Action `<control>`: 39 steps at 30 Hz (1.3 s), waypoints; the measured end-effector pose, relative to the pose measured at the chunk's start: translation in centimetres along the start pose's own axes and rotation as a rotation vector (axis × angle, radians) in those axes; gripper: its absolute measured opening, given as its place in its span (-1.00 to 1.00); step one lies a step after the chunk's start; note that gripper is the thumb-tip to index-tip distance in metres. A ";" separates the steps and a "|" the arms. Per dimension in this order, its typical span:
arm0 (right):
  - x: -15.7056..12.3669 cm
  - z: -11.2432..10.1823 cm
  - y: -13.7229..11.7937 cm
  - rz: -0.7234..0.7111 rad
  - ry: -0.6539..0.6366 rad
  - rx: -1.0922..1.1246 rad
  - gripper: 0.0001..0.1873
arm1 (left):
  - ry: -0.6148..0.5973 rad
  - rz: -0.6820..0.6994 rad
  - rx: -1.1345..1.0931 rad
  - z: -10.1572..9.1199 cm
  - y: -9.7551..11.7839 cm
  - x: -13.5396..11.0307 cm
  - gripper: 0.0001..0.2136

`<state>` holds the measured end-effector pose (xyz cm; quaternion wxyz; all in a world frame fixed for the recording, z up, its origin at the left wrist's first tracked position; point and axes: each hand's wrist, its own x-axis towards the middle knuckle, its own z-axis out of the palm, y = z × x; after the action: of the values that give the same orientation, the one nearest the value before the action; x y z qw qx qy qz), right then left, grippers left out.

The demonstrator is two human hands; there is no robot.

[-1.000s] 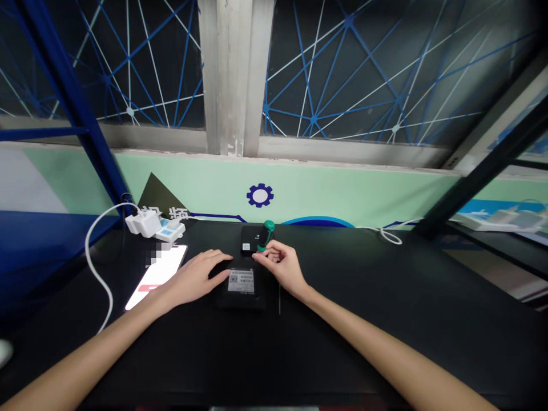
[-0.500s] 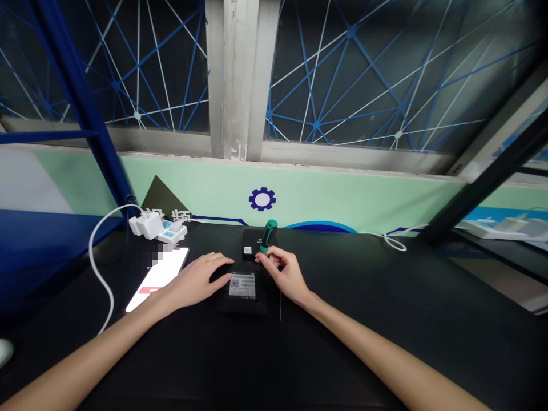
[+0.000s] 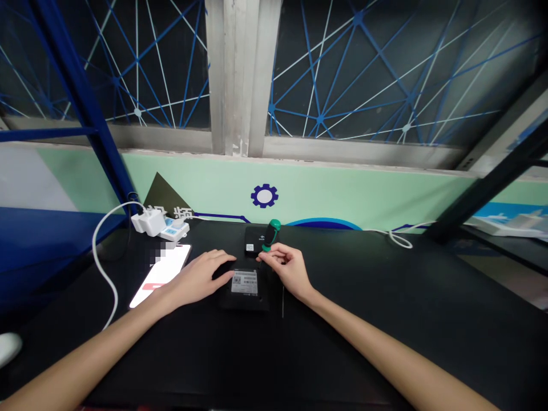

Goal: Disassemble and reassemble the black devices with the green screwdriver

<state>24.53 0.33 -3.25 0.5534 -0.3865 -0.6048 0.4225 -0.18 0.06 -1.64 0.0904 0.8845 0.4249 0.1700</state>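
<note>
A black desk [image 3: 385, 319] holds a lit smartphone [image 3: 160, 277] and two black boxes [image 3: 252, 240] [image 3: 245, 297], probably drives.

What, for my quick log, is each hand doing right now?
Left hand: open, resting on the black labelled box.
Right hand: closed in a pinch, holding a green-handled screwdriver.

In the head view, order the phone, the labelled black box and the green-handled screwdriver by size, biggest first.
Phone and labelled black box look about alike, so unranked.
Smallest: green-handled screwdriver.
</note>
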 end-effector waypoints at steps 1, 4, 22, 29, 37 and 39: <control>0.0 0.0 0.1 -0.001 -0.007 -0.007 -0.66 | 0.002 0.004 0.001 0.0 0.0 0.0 -0.65; -0.2 -0.1 0.2 -0.029 -0.011 -0.074 -0.70 | -0.001 0.015 -0.005 0.0 0.0 0.0 -0.66; -0.3 -0.4 0.4 -0.180 0.010 -0.149 -0.72 | -0.008 0.010 -0.018 -0.2 0.0 0.0 -0.66; 0.0 -0.5 -0.2 -0.158 0.108 -0.106 -0.69 | -0.009 0.009 -0.020 -0.6 0.4 0.0 -0.67; 0.2 -0.7 -0.8 -0.091 0.127 -0.061 -0.64 | -0.016 -0.020 -0.038 -0.8 0.7 0.0 -0.65; 0.2 -0.7 -0.9 -0.078 0.112 -0.052 -0.63 | -0.007 -0.019 -0.050 -0.8 0.7 -0.1 -0.65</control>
<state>25.24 0.27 -2.34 0.5923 -0.4001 -0.5980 0.3627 -0.01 -0.43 -0.65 0.1154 0.8785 0.4285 0.1769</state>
